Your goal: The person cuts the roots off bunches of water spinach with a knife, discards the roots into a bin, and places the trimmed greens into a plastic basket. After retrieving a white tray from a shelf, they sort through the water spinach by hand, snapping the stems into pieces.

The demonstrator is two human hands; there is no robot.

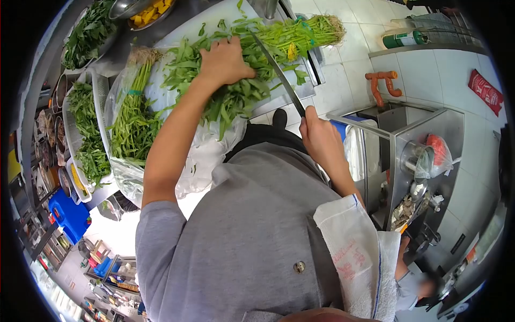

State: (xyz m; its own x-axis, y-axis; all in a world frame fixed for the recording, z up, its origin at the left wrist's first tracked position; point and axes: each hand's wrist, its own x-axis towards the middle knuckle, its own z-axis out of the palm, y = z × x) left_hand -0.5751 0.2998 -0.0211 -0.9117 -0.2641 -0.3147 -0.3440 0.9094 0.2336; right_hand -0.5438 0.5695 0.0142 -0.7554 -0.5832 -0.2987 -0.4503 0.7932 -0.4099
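Note:
My left hand (226, 63) presses down on a bunch of leafy greens (236, 104), which looks like water spinach, its fingers curled over the leaves. The bunch lies on a white cutting board (177, 40), with its pale stems and roots (327, 29) reaching past the right edge. My right hand (321, 134) grips the handle of a long kitchen knife (284, 78). The blade slants up and left, and its tip is over the stems near my left hand. Beside the board, a second bunch of greens (131, 118) sits in clear plastic.
White baskets (102, 107) of greens line the left side, with a metal bowl of yellow-orange chunks (147, 16) above. A steel sink unit (407, 129) and orange pipe (382, 86) are at the right. Another person (413, 284) is at lower right.

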